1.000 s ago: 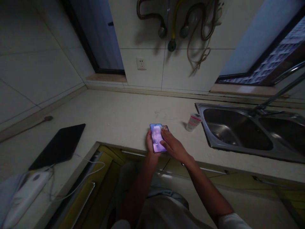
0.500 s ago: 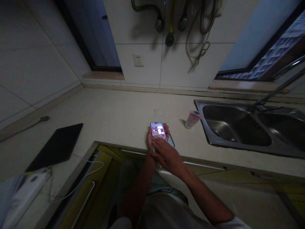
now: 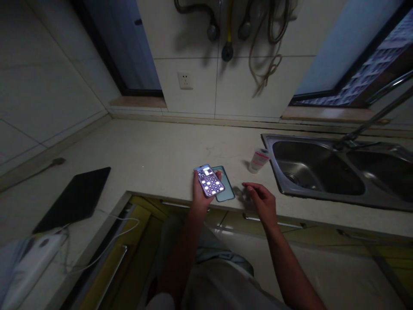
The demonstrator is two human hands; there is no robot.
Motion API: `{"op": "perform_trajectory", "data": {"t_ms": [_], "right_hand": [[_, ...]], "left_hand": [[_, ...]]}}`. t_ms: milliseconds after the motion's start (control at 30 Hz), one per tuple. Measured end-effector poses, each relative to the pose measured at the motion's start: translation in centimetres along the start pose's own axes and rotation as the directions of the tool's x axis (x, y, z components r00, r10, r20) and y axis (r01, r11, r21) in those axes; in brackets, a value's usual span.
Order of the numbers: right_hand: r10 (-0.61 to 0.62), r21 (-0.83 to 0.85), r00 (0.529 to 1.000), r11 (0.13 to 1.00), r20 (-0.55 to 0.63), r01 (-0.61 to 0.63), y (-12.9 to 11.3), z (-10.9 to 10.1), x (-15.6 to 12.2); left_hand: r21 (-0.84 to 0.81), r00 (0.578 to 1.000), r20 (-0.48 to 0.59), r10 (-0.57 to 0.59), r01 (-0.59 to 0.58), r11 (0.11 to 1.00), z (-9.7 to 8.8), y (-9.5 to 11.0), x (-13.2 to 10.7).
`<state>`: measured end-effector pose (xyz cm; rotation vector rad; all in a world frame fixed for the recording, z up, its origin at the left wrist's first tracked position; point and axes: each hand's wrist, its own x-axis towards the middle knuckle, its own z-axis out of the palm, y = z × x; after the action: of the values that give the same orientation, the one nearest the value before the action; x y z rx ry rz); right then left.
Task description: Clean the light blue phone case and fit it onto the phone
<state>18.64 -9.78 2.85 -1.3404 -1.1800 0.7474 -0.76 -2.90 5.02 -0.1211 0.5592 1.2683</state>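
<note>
nearest: pale trousers and two bare forearms reaching up from below the counter edge. at far left, a white appliance [image 3: 27,269] with a thin white cable [image 3: 106,245] trailing over a half-open drawer.

left hand [image 3: 199,196] wrapped around the lower part of a phone [image 3: 209,180], fingers closed on its edges, held just above the front edge of the countertop [image 3: 155,155]. phone tilted, top leaning left; screen lit purple-white, rows of round icons, small bright panel near the top. brightest thing in a dim room.

directly behind and right of phone: teal phone case [image 3: 226,189] lying flat on the counter, rounded corners, partly covered by the phone.

right hand [image 3: 262,199] holding nothing, fingers loosely curled and spread, hovering over the counter edge just right of the case; contact with the surface unclear.

left, further along: dark flat tablet [image 3: 75,198] on the counter.

beyond the right hand: small white cup with pink band [image 3: 258,160], tipped beside the steel double sink [image 3: 322,189].

far: tiled wall, white socket [image 3: 185,80], hoses [image 3: 258,38] hanging, dark windows either side.
</note>
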Motion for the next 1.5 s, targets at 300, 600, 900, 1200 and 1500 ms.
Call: {"op": "perform_trajectory", "data": {"t_ms": [300, 600, 900, 1200, 1500], "right_hand": [[0.077, 0.057, 0.996, 0.995, 0.048, -0.080, 0.3, 0.4, 0.2], [0.193, 0.097, 0.977, 0.975, 0.089, -0.202, -0.6, 1.2, 0.3], [0.264, 0.158, 0.817, 0.906, 0.512, -0.392, -1.0, 4.6, 0.2], [0.229, 0.263, 0.962, 0.929, 0.149, -0.261, -0.4, 2.8, 3.7], [0.275, 0.313, 0.916, 0.877, 0.293, -0.363, -0.1, 4.7, 1.9]], "left_hand": [[0.195, 0.998, 0.063, 0.002, -0.014, 0.981, 0.0, 1.4, 1.0], [0.334, 0.996, -0.039, 0.079, -0.061, 0.941, 0.6, 0.3, 1.3], [0.596, 0.964, 0.023, 0.263, -0.225, 0.771, -0.6, -1.6, 1.2], [0.395, 0.991, -0.086, 0.106, -0.064, 0.916, -0.2, -0.5, 0.6], [0.562, 0.918, -0.110, 0.382, -0.260, 0.785, -0.7, -2.3, 1.3]]}}
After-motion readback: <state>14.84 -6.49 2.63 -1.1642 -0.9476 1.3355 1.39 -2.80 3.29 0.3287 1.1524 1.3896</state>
